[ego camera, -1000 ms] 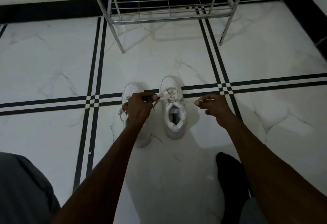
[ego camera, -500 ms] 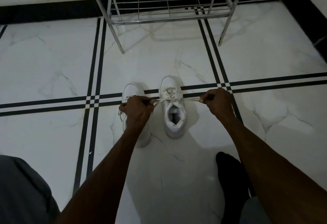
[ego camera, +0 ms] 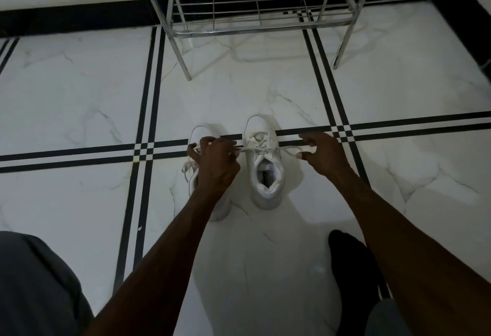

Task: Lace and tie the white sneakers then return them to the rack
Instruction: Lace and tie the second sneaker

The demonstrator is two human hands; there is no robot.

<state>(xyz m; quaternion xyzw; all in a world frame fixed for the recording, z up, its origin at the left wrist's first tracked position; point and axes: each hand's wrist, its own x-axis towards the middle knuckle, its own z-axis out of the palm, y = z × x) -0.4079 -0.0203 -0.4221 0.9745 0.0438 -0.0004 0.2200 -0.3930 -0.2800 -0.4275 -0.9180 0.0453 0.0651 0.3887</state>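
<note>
Both white sneakers stand side by side on the floor, toes toward the rack (ego camera: 255, 20), near the middle of the floor where the black tile lines cross. Your left hand (ego camera: 216, 161) is closed on one lace end (ego camera: 240, 151) above the left sneaker (ego camera: 203, 133), which it largely covers. Your right hand (ego camera: 322, 153) pinches the other lace end (ego camera: 288, 149) just beside the right sneaker (ego camera: 265, 165). The lace runs taut across that shoe's upper eyelets.

Judgement: you are tightening before the knot. Pull both ends evenly outward and low, keep the tongue flat, then cross the ends without releasing tension. The left sneaker's lace (ego camera: 187, 168) hangs loose at its side and appears untied.

A label shows on the right sneaker's insole; its writing is too small to read.
</note>
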